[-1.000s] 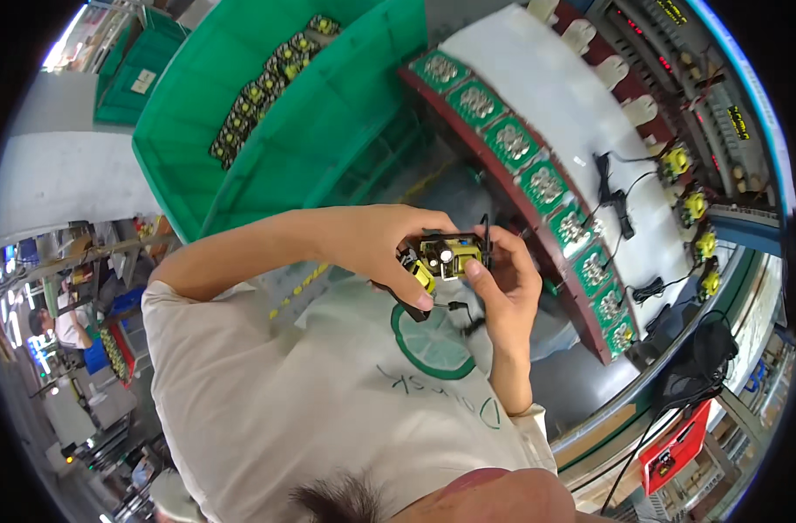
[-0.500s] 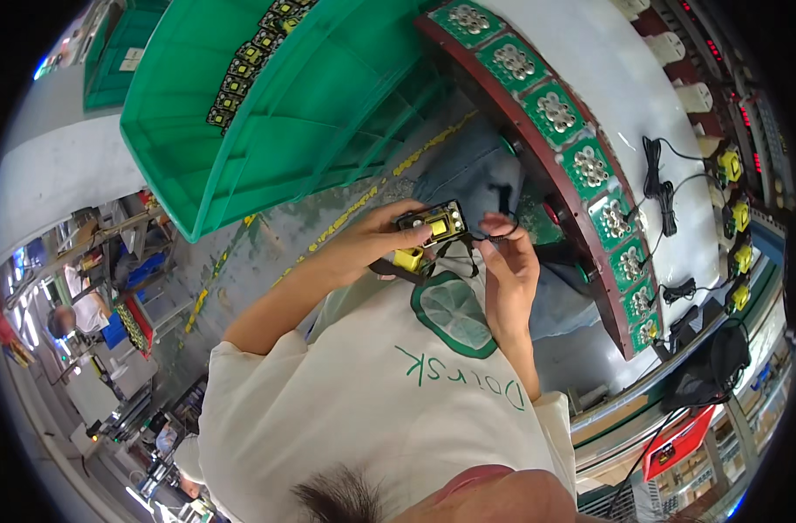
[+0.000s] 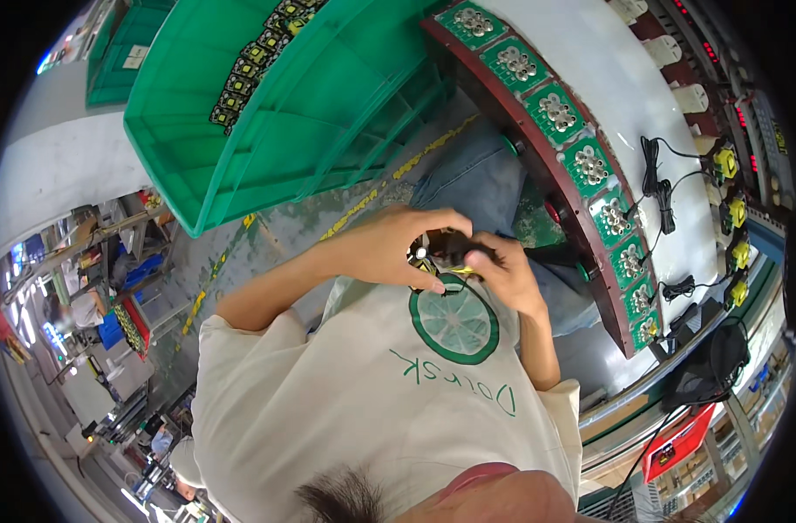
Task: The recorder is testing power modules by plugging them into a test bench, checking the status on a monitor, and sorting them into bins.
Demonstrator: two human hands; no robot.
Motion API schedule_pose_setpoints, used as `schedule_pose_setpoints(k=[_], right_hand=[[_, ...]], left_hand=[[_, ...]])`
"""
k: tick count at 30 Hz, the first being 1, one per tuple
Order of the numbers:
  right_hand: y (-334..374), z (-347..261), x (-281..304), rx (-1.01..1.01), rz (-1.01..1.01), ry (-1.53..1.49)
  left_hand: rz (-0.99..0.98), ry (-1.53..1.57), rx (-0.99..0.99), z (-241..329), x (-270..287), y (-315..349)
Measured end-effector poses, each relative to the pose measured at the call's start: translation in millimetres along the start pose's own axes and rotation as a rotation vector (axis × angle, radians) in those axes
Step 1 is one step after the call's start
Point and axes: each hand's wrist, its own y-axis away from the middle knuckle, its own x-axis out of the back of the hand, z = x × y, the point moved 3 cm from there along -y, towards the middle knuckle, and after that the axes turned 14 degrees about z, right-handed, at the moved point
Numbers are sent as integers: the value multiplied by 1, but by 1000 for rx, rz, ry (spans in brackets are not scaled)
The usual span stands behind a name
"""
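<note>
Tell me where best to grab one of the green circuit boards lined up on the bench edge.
Probably by its two opposite bare side edges, coming from above. Each green circuit board lies flat in the row with a cluster of parts in its middle, and its neighbours sit close, so the edges look like the only free surfaces.

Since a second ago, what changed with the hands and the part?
Both hands drew the small yellow-and-black part down against the shirt; left hand and right hand now close over it, hiding most of it. The view swung too. Unchanged: both hands grip it; green bin and board rack stay put.
</note>
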Motion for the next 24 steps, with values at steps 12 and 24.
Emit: schedule_pose_setpoints(k=[12, 24], right_hand=[[19, -15, -32, -32, 63, -465], [2, 39, -8, -65, -378, -678]], left_hand=[[283, -2, -251, 30, -14, 21], [201, 202, -139, 90, 211, 9]])
